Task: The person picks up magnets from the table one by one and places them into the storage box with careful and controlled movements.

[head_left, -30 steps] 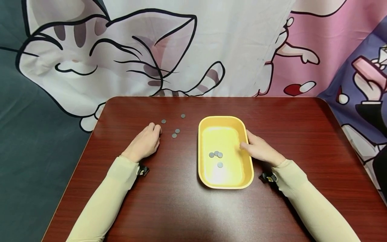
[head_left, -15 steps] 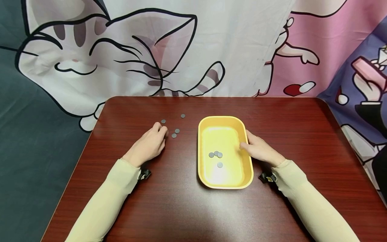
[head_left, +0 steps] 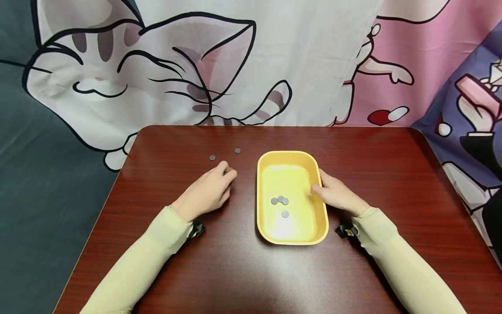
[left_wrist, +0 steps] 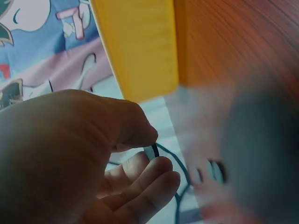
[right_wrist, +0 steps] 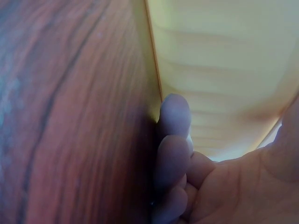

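My left hand (head_left: 208,192) pinches a grey coin (left_wrist: 151,152) between thumb and fingertips, as the left wrist view shows. In the head view its fingertips are right at another coin on the table, mostly hidden behind them. Beyond the hand lie two more coins, one closer (head_left: 212,158) and one farther right (head_left: 237,151). My right hand (head_left: 340,194) grips the right side of a yellow tray (head_left: 262,174), thumb over the rim. In the right wrist view, its fingers (right_wrist: 174,119) are low against the tray's outer wall. Several coins (head_left: 285,214) lie on the tray floor.
The dark red-brown wooden table (head_left: 243,279) carries all of this. A curtain (head_left: 313,65) printed with cartoon figures hangs right behind its far edge. A dark camera strap (head_left: 197,229) sits on the left wrist.
My left hand has moved right, from beside the nearest coins to over them, now covering the pair it left visible before. The right hand and the tray have stayed put.
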Available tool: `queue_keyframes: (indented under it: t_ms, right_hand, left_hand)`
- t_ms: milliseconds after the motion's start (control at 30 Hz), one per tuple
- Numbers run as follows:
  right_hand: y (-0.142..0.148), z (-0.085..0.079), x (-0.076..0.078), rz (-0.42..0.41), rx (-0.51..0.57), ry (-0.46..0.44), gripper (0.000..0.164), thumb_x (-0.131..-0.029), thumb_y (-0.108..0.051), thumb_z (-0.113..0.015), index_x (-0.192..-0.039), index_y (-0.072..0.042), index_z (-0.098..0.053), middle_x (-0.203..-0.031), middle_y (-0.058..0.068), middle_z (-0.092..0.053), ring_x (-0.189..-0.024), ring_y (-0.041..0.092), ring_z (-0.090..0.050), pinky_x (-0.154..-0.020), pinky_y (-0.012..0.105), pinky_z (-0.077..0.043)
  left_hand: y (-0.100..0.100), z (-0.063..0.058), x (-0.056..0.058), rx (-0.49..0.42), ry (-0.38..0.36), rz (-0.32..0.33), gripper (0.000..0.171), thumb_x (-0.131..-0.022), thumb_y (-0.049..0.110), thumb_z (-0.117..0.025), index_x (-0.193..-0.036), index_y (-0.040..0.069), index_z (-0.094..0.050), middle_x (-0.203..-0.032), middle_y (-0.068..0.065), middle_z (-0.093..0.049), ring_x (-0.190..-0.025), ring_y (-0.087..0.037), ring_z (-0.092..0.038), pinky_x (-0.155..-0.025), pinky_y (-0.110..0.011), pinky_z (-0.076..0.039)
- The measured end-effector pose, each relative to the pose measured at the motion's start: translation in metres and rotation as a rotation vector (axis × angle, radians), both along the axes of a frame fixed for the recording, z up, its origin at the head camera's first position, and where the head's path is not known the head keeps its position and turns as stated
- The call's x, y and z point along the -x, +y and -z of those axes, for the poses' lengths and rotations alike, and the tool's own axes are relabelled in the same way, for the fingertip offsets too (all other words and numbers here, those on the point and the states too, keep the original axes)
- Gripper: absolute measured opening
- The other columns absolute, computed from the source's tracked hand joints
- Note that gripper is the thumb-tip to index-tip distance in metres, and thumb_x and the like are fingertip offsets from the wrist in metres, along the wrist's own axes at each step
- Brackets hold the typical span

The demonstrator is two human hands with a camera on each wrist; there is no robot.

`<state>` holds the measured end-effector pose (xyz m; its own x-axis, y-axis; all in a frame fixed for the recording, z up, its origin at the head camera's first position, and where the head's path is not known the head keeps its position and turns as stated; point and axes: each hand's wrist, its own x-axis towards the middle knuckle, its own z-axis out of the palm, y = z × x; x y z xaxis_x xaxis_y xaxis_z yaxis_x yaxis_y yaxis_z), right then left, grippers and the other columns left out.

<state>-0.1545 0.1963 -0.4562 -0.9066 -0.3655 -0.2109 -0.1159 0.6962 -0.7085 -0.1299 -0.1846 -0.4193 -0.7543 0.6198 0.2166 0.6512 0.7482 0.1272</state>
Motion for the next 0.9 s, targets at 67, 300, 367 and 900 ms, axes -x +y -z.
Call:
queue_keyframes:
  t_ms: [67, 300, 367, 900]
  right_hand:
    - [0.000, 0.001, 0.000, 0.001, -0.001, 0.000, 0.052, -0.093, -0.015, -0.056, -0.142, -0.002, -0.046, -0.116, 0.020, -0.069, -0.090, 0.021, -0.071, -0.079, 0.033, -0.058]
    - [0.000, 0.001, 0.001, -0.003, -0.007, -0.002, 0.052, -0.093, -0.015, -0.056, -0.143, -0.002, -0.045, -0.116, 0.020, -0.069, -0.091, 0.022, -0.070, -0.079, 0.033, -0.058]
    - [0.001, 0.001, 0.001, -0.001, -0.012, -0.002, 0.052, -0.093, -0.015, -0.057, -0.142, -0.002, -0.045, -0.117, 0.020, -0.069, -0.091, 0.022, -0.070, -0.080, 0.034, -0.058]
    - [0.000, 0.000, 0.001, -0.003, -0.032, 0.013, 0.050, -0.093, -0.017, -0.057, -0.140, -0.003, -0.047, -0.113, 0.019, -0.071, -0.090, 0.022, -0.071, -0.080, 0.035, -0.057]
  left_hand:
    - [0.007, -0.004, -0.001, -0.001, 0.011, 0.024, 0.012, -0.091, 0.001, -0.063, -0.100, 0.006, -0.059, -0.097, -0.009, -0.052, -0.077, -0.022, -0.056, -0.071, -0.030, -0.054]
    - [0.031, -0.018, -0.005, -0.007, 0.035, 0.095, 0.017, -0.091, -0.003, -0.060, -0.104, 0.008, -0.060, -0.096, -0.008, -0.051, -0.078, -0.023, -0.053, -0.071, -0.029, -0.050]
    - [0.037, -0.020, -0.006, -0.004, 0.038, 0.108, 0.018, -0.092, -0.002, -0.059, -0.107, 0.008, -0.061, -0.097, -0.007, -0.051, -0.078, -0.022, -0.052, -0.072, -0.030, -0.050]
    - [0.094, -0.024, -0.012, 0.020, 0.088, 0.240, 0.013, -0.095, 0.007, -0.063, -0.106, 0.013, -0.063, -0.100, -0.003, -0.054, -0.081, -0.019, -0.052, -0.071, -0.025, -0.049]
